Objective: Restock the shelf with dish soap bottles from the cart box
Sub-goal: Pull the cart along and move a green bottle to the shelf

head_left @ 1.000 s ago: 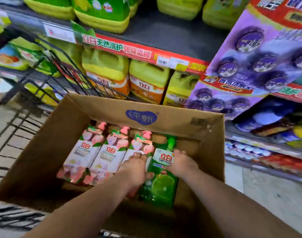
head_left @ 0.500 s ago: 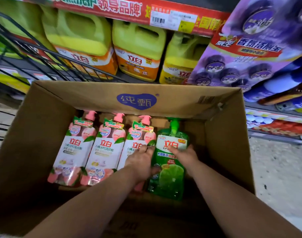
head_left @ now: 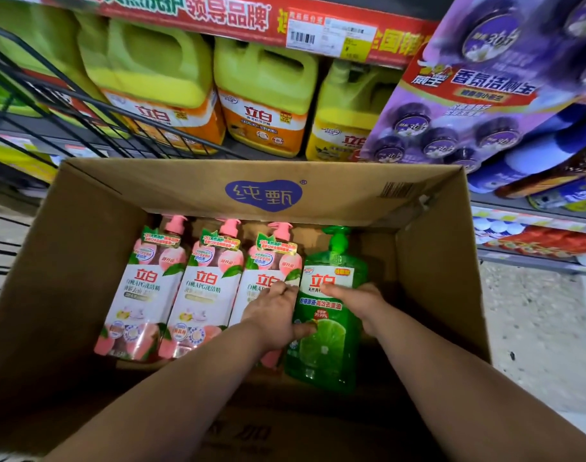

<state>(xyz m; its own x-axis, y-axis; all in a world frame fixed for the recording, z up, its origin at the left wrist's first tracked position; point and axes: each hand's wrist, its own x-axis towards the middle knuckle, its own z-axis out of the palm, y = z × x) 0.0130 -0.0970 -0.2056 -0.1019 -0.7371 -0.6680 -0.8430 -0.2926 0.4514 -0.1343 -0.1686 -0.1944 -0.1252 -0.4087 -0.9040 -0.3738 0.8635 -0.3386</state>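
head view: both hands are down in the box (head_left: 85,261), and the green bottle (head_left: 325,328) lies flat on the box floor near the right wall, pump cap toward the far wall. the left hand (head_left: 273,316) sits on the bottle's left edge, thumb pressed across the lime picture, fingers spread over the seam with the next bottle. the right hand (head_left: 355,303) lies on the bottle's right side, fingers on the white label; whether they curl under it, can't tell. so the bottle is pinched between the two hands, flat on the cardboard.

crowding it on the left, three pink bottles (head_left: 145,288) lie side by side, the nearest one touching the green bottle and partly under the left hand. the forearms cover the box's near edge. beyond the far wall, yellow jugs (head_left: 265,101) stand on the shelf (head_left: 191,11) under a red price strip, the cart (head_left: 52,105) wires cross in front of them, and a purple display (head_left: 485,95) hangs over the right corner.
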